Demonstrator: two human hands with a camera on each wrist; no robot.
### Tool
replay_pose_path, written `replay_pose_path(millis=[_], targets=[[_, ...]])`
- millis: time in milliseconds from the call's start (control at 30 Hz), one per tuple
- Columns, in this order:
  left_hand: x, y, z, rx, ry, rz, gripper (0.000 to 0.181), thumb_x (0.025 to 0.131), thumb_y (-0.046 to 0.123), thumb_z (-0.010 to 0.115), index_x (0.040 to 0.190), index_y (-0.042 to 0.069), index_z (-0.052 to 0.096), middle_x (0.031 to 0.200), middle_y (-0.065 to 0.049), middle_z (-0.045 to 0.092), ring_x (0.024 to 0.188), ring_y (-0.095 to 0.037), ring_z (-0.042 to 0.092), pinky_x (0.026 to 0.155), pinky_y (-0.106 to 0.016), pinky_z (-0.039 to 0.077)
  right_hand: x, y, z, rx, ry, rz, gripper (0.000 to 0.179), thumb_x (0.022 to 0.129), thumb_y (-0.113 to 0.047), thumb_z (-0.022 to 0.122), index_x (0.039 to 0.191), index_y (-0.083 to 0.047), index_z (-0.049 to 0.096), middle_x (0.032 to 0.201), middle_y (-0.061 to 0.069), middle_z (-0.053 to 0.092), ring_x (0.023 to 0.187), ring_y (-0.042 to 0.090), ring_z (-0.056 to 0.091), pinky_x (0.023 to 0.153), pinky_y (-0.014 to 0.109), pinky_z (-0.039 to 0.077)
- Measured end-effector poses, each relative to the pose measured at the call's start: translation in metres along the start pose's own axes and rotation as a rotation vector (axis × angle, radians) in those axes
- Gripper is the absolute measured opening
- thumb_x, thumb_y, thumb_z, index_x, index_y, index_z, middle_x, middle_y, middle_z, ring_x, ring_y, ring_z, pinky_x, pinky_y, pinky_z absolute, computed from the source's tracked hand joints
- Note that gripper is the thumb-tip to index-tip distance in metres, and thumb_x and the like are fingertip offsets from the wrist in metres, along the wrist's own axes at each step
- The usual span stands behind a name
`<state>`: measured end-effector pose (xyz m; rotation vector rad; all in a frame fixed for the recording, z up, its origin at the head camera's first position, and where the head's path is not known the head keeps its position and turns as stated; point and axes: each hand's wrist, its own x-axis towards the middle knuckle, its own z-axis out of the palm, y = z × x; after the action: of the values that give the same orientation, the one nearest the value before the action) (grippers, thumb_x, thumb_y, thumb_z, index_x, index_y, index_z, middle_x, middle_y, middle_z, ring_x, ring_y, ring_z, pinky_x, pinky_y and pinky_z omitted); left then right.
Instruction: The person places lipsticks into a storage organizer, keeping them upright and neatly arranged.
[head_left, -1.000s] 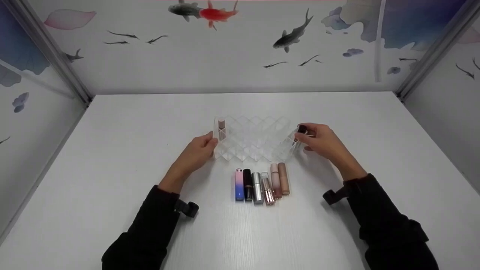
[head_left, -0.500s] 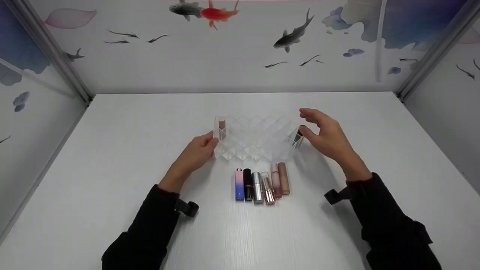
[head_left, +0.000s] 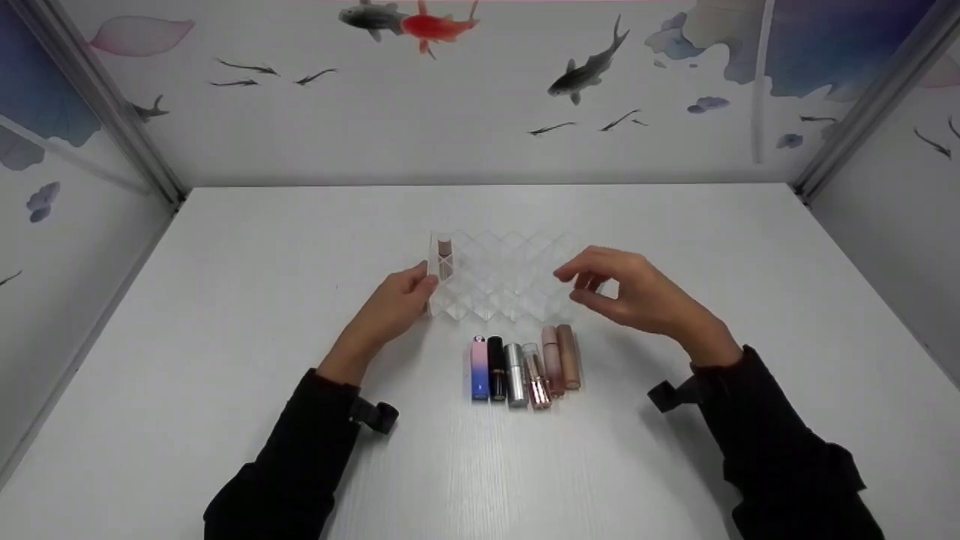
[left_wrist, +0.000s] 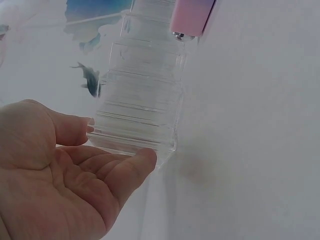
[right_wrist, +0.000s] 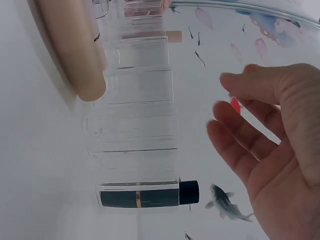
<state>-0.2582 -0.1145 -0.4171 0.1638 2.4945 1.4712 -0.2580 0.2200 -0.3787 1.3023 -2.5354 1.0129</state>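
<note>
A clear lipstick organizer point(head_left: 502, 277) with diamond-shaped compartments stands on the table. My left hand point(head_left: 394, 304) grips its left end between thumb and fingers. A nude-capped lip gloss tube point(head_left: 445, 259) stands in a compartment at that end. Over the organizer's right end hovers my right hand point(head_left: 630, 289), fingers loosely bent and holding nothing. In the right wrist view, a black lipstick point(right_wrist: 160, 198) with a gold band sits in the end compartment, its cap sticking out past the top; the right hand hides it in the head view.
In front of the organizer lies a row: a pink-blue lipstick point(head_left: 479, 367), a black lipstick point(head_left: 496, 367), a silver tube point(head_left: 515, 375), a rose-gold tube point(head_left: 537, 379), a pink tube point(head_left: 552, 360) and a tan tube point(head_left: 568, 356). Printed panels point(head_left: 450, 142) enclose the white table point(head_left: 262, 247).
My right hand has let go of the black lipstick in the right end compartment, lifted with spread fingers, then moved left over the organizer. The left hand keeps its grip.
</note>
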Motion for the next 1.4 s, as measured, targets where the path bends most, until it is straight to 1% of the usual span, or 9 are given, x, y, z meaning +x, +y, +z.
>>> replay_pose_path(millis=[133, 233, 367, 500, 700, 867, 1067, 1200, 1400], targets=[[0.0, 0.0, 0.0, -0.006, 0.0, 0.004, 0.053, 0.101, 0.034, 0.04, 0.148, 0.012, 0.029, 0.084, -0.01, 0.051, 0.077, -0.024, 0.048, 0.067, -0.026, 0.042, -0.002, -0.002, 0.002, 0.048, -0.2, 0.041, 0.03, 0.088, -0.007, 0.064, 0.116, -0.019, 0.063, 0.109, -0.002, 0.065, 0.084, 0.01, 0.066, 0.075, 0.026, 0.055], [0.0, 0.0, 0.0, -0.015, -0.004, 0.009, 0.053, 0.101, 0.033, 0.04, 0.148, 0.012, 0.029, 0.083, -0.01, 0.051, 0.075, -0.023, 0.047, 0.065, -0.026, 0.042, -0.003, -0.002, 0.004, 0.06, -0.306, 0.09, 0.028, 0.089, -0.006, 0.063, 0.115, -0.017, 0.064, 0.11, 0.002, 0.065, 0.088, 0.011, 0.068, 0.081, 0.027, 0.054], [0.0, 0.001, 0.0, -0.026, -0.009, 0.01, 0.052, 0.101, 0.032, 0.04, 0.148, 0.012, 0.03, 0.083, -0.011, 0.051, 0.073, -0.023, 0.046, 0.061, -0.025, 0.04, -0.004, -0.001, 0.006, 0.054, -0.393, 0.151, 0.027, 0.088, -0.004, 0.062, 0.114, -0.01, 0.065, 0.113, 0.006, 0.066, 0.094, 0.015, 0.068, 0.085, 0.029, 0.054], [-0.001, 0.001, 0.0, -0.02, -0.01, 0.009, 0.053, 0.101, 0.033, 0.04, 0.148, 0.011, 0.029, 0.081, -0.01, 0.05, 0.069, -0.019, 0.044, 0.061, -0.024, 0.04, -0.005, 0.002, 0.009, 0.022, -0.454, 0.177, 0.029, 0.088, -0.005, 0.062, 0.116, -0.009, 0.066, 0.114, 0.004, 0.067, 0.1, 0.018, 0.066, 0.084, 0.029, 0.054], [-0.001, 0.001, 0.0, -0.019, -0.008, 0.008, 0.053, 0.101, 0.033, 0.04, 0.148, 0.011, 0.028, 0.079, -0.01, 0.049, 0.065, -0.015, 0.042, 0.059, -0.025, 0.039, -0.005, 0.003, 0.012, 0.006, -0.489, 0.186, 0.029, 0.087, -0.003, 0.062, 0.115, -0.01, 0.067, 0.111, 0.001, 0.069, 0.102, 0.016, 0.065, 0.085, 0.029, 0.054], [-0.001, 0.001, 0.0, -0.017, -0.005, -0.004, 0.055, 0.101, 0.034, 0.04, 0.148, 0.009, 0.026, 0.08, -0.009, 0.05, 0.065, -0.014, 0.042, 0.059, -0.024, 0.039, -0.003, 0.002, 0.015, -0.041, -0.498, 0.13, 0.032, 0.086, 0.004, 0.061, 0.112, -0.012, 0.07, 0.108, 0.001, 0.069, 0.102, 0.016, 0.064, 0.085, 0.034, 0.054], [-0.001, 0.002, 0.001, -0.019, -0.002, -0.002, 0.054, 0.101, 0.033, 0.041, 0.148, 0.011, 0.029, 0.08, -0.008, 0.049, 0.067, -0.015, 0.043, 0.06, -0.024, 0.039, -0.003, 0.002, 0.019, -0.07, -0.508, 0.067, 0.031, 0.082, 0.01, 0.061, 0.101, -0.013, 0.073, 0.098, 0.003, 0.07, 0.094, 0.016, 0.065, 0.079, 0.032, 0.055], [-0.001, 0.001, 0.001, -0.019, -0.001, -0.002, 0.053, 0.101, 0.033, 0.041, 0.148, 0.012, 0.029, 0.08, -0.009, 0.049, 0.068, -0.017, 0.044, 0.06, -0.025, 0.039, -0.005, 0.001, 0.019, -0.106, -0.528, 0.083, 0.026, 0.081, 0.008, 0.064, 0.094, -0.013, 0.074, 0.094, 0.002, 0.07, 0.091, 0.014, 0.064, 0.078, 0.031, 0.054], [-0.001, 0.002, 0.001, -0.01, 0.002, -0.009, 0.053, 0.101, 0.034, 0.04, 0.148, 0.012, 0.029, 0.08, -0.007, 0.049, 0.07, -0.017, 0.045, 0.062, -0.024, 0.04, -0.008, 0.0, 0.018, -0.158, -0.541, 0.147, 0.027, 0.077, 0.007, 0.067, 0.093, -0.014, 0.075, 0.092, -0.002, 0.069, 0.087, 0.012, 0.064, 0.077, 0.029, 0.052]])
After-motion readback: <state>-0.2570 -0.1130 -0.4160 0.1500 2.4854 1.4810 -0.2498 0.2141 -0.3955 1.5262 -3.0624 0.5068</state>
